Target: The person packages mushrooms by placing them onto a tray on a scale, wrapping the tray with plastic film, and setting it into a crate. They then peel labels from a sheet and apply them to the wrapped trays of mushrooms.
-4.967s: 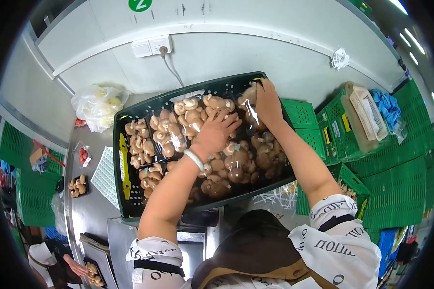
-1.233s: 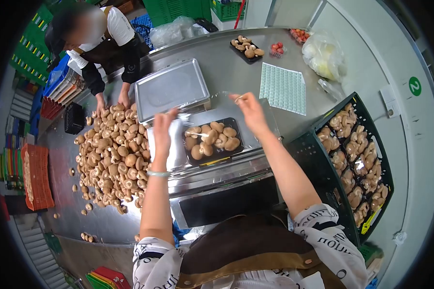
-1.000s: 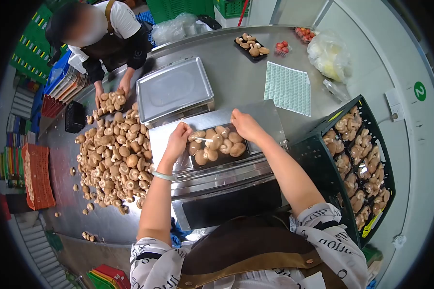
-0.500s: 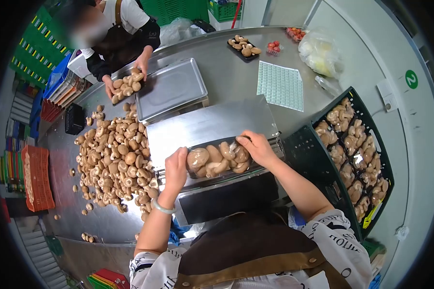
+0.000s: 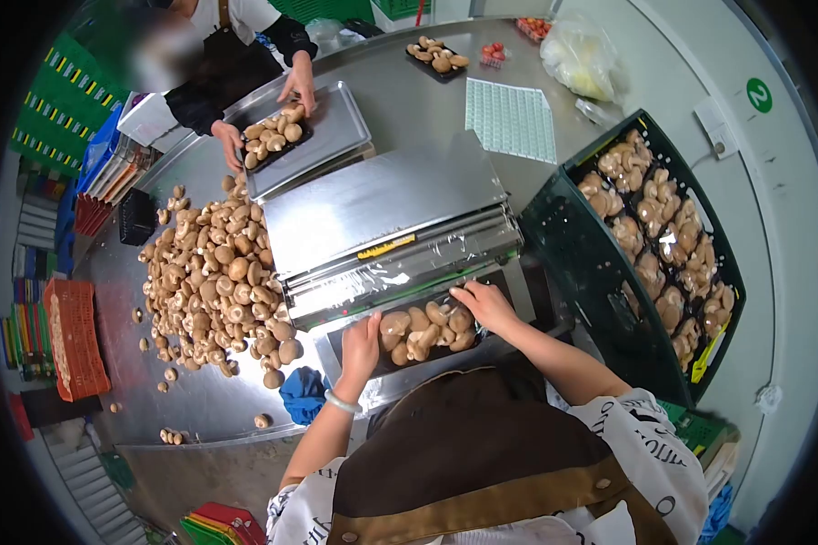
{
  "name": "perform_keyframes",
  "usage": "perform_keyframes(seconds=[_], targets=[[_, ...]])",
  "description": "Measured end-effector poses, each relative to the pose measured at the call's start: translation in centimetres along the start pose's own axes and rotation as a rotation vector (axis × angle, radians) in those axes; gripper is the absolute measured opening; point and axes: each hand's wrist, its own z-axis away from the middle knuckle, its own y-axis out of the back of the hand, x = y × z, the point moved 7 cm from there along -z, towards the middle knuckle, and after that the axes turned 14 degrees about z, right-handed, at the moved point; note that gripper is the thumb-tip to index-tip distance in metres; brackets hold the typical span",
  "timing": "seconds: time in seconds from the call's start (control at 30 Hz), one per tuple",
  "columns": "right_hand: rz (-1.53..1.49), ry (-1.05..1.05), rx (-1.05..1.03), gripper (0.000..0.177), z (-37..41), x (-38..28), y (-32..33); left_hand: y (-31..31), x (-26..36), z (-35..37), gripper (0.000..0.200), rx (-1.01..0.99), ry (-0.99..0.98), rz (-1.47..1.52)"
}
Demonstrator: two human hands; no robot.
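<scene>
The wrapped tray of shiitake mushrooms [image 5: 425, 329] sits on the dark front plate of the film wrapping machine [image 5: 386, 195], close to the person's apron, held at both ends. The left hand [image 5: 362, 341] has its fingers drawn together against the tray's left end, thumb on the near side. The right hand [image 5: 486, 304] lays its fingers [image 5: 463, 292] close together over the tray's far right corner, pressing on the film. Just beyond the fingers of both hands runs the roll of cling film [image 5: 409, 263] across the machine, and past that lies the machine's flat steel top. Out from the left fingers, near the machine's corner, lies a blue cloth [image 5: 302, 395], and further out a heap of loose mushrooms [image 5: 218, 282] spreads over the steel table [image 5: 191, 409]. Out from the right fingers stands a dark crate [image 5: 563, 227] packed with wrapped mushroom trays. Well beyond the machine, a co-worker's hands [image 5: 229, 141] hold another black tray of mushrooms [image 5: 277, 134] on a scale pan [image 5: 336, 123]. Further still lie a sheet of labels [image 5: 511, 118], a third tray of mushrooms [image 5: 436, 56] and a plastic bag [image 5: 580, 59].
</scene>
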Motion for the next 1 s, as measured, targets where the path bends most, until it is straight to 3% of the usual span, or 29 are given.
perform_keyframes(seconds=[0.1,0.17,0.23,0.37,0.47,0.57,0.67,0.7,0.77,0.83,0.9,0.93,0.97,1.0], targets=[[-0.053,-0.103,0.095,0.045,1.3,1.8,-0.6,0.0,-0.5,1.0,0.029,0.121,0.026,-0.07],[-0.228,-0.224,0.029,0.033,2.4,3.2,-1.5,0.3,-1.4,2.3,0.013,0.163,0.058,0.087],[-0.343,-0.236,0.094,0.028,3.1,4.0,-1.8,0.4,-2.3,4.3,0.012,0.216,0.139,0.219],[-0.497,-0.224,0.244,0.021,4.4,4.6,-2.1,1.0,-3.0,4.8,0.012,0.301,0.029,0.276],[-0.801,-0.255,0.277,0.011,9.2,3.9,3.7,2.9,-0.2,4.6,0.012,0.284,0.033,0.394],[-0.655,-0.296,0.421,0.01,14.1,6.2,6.0,2.5,-0.2,4.2,0.011,0.206,-0.031,0.234],[-0.494,-0.37,0.646,0.011,16.0,11.0,2.2,-1.2,-0.3,3.3,0.015,0.079,-0.284,-0.225],[-0.349,-0.471,0.628,0.012,16.3,12.4,0.5,-2.6,-0.1,2.7,0.021,0.017,-0.33,-0.321],[-0.221,-0.493,0.818,0.011,15.8,13.1,-2.4,-5.7,0.5,0.8,0.033,-0.105,-0.43,-0.511],[-0.174,-0.629,0.658,0.017,14.3,14.1,-6.7,-8.9,2.4,-0.7,0.047,-0.178,-0.558,-0.467],[-1.078,-0.755,0.725,0.042,13.2,14.8,-11.3,-11.9,4.7,-0.6,0.049,-0.313,-0.667,-0.335],[-1.237,-0.492,0.676,0.056,13.9,13.1,-12.9,-12.2,2.9,-1.7,0.049,-0.349,-0.338,-0.003],[-1.393,-0.384,0.566,0.052,13.8,11.4,-13.2,-13.4,0.3,-2.4,0.049,-0.379,-0.006,0.323],[-1.508,-0.295,0.427,0.049,13.9,9.3,-12.6,-15.2,-0.3,-1.1,0.045,-0.528,0.05,0.641]])
